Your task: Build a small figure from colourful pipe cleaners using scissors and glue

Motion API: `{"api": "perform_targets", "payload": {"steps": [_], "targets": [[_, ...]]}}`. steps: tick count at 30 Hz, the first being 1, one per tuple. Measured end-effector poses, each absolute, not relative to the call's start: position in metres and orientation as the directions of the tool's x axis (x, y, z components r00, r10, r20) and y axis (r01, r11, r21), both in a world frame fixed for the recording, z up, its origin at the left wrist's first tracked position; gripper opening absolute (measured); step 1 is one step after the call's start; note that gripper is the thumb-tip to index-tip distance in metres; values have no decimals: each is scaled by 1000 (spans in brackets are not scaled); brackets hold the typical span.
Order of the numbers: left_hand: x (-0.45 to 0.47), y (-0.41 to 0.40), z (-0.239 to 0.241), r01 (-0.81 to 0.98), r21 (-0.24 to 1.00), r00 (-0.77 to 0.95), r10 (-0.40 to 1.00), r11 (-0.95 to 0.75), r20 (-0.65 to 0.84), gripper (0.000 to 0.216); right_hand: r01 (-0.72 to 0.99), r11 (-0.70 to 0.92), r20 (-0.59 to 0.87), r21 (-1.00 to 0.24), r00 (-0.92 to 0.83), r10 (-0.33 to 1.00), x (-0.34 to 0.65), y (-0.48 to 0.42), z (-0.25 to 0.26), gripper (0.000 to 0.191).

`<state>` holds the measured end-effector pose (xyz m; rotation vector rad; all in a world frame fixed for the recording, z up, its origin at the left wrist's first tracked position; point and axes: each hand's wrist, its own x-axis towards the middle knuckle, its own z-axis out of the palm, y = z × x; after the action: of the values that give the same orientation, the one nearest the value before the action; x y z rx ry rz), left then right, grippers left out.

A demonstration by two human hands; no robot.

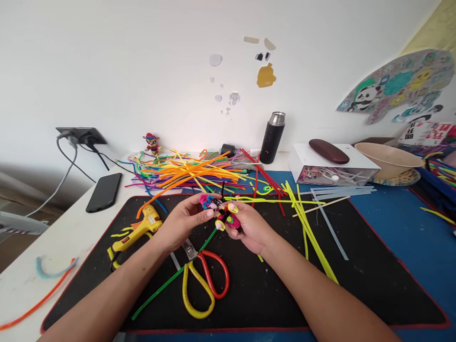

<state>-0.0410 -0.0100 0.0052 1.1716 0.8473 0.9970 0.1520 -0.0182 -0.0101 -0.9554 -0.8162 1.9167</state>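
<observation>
Both my hands meet over the middle of a black mat [356,280]. My left hand [185,219] pinches the pink and blue top of a small pipe-cleaner figure [219,211]. My right hand [249,227] is closed round the figure's lower part, which shows pink, red and yellow-tipped bits. A green pipe-cleaner stem [167,282] runs from the figure down and left across the mat. Red and yellow scissors [203,280] lie just below my hands.
A yellow glue gun [137,232] lies left of my hands. A heap of coloured pipe cleaners [188,171] fills the back of the table. A black phone [104,191], a black flask [272,137], a white box [331,168] and a bowl [386,159] stand around.
</observation>
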Motion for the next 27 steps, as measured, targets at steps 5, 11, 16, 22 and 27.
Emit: {"api": "perform_targets", "payload": {"steps": [5, 11, 16, 22, 27], "targets": [[-43, -11, 6, -245, 966, 292, 956, 79, -4, 37, -394, -460, -328, -796, -357, 874, 153, -17, -11, 46], [-63, 7, 7, -511, 859, 80, 997, 37, 5, 36, -325, -385, -308, -864, -265, 914, 155, -17, -7, 38], [-77, 21, 11, -564, 825, -69, 997, -22, -20, 39, -248, -337, -279, -908, -242, 929, 155, -18, -6, 33], [-74, 20, 5, -516, 856, -43, 999, -15, -8, 36, -194, -289, -246, -938, -216, 945, 154, -20, -5, 28], [-70, 15, -2, -449, 894, -4, 1000, -14, 13, 33, -141, -300, -267, -943, -216, 939, 153, -20, -4, 24]]}}
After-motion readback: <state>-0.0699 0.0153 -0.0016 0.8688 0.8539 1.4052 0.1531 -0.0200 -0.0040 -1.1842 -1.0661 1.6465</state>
